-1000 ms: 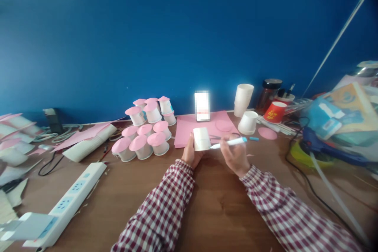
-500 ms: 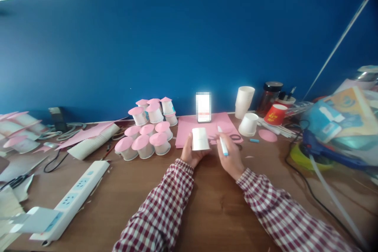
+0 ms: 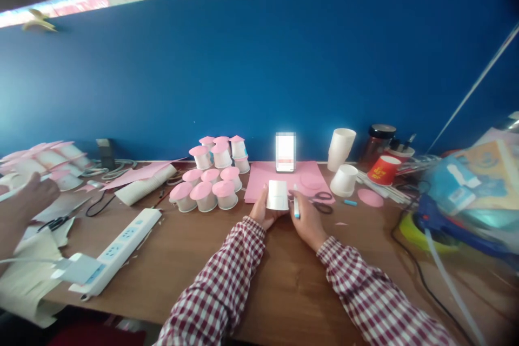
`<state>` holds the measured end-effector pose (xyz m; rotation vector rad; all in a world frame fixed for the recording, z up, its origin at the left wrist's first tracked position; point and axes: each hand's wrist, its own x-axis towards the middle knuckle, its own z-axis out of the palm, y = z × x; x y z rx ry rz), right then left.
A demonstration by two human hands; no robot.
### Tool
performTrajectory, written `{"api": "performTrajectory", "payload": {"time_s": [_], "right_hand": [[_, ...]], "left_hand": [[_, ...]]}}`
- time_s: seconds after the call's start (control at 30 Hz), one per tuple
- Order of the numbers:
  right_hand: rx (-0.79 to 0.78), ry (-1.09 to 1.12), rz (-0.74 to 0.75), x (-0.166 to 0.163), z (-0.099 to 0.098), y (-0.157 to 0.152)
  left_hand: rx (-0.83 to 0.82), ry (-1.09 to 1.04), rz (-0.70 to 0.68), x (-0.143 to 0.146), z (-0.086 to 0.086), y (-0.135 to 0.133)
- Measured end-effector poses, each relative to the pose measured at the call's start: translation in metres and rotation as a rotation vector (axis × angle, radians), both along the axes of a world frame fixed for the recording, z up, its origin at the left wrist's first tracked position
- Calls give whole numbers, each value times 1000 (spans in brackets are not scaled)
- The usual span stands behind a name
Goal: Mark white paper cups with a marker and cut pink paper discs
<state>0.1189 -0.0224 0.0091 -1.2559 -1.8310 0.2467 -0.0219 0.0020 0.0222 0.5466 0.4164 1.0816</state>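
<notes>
A white paper cup (image 3: 278,195), bottom up, is gripped in my left hand (image 3: 263,213) above the table's near half. My right hand (image 3: 310,219) holds a marker (image 3: 296,205) with a white barrel and a blue end, close beside the cup's right side. Behind both hands lie sheets of pink paper (image 3: 259,175) with scissors (image 3: 322,200) on their right part. A lit phone (image 3: 286,152) stands upright at the back of the sheets. The small blue cap (image 3: 350,203) rests on the table to the right.
Several cups with pink cone tops (image 3: 203,194) stand to the left. A power strip (image 3: 117,251) lies front left; another person's hand (image 3: 38,194) reaches in at far left. Stacked white cups (image 3: 340,148), a red cup (image 3: 384,170) and a glue gun (image 3: 458,230) are on the right.
My right hand has come in nearer the cup with the marker, which now stands more upright. The view has shifted, and another person's hand has appeared at far left.
</notes>
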Motion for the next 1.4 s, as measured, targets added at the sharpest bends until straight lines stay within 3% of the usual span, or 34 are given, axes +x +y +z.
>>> {"api": "performTrajectory", "payload": {"time_s": [1.17, 1.4], "right_hand": [[-3, 32, 33, 4, -6, -1], [-28, 51, 36, 6, -5, -3]], "left_hand": [[-13, 39, 197, 9, -2, -3], [-17, 43, 314, 10, -3, -10]]}}
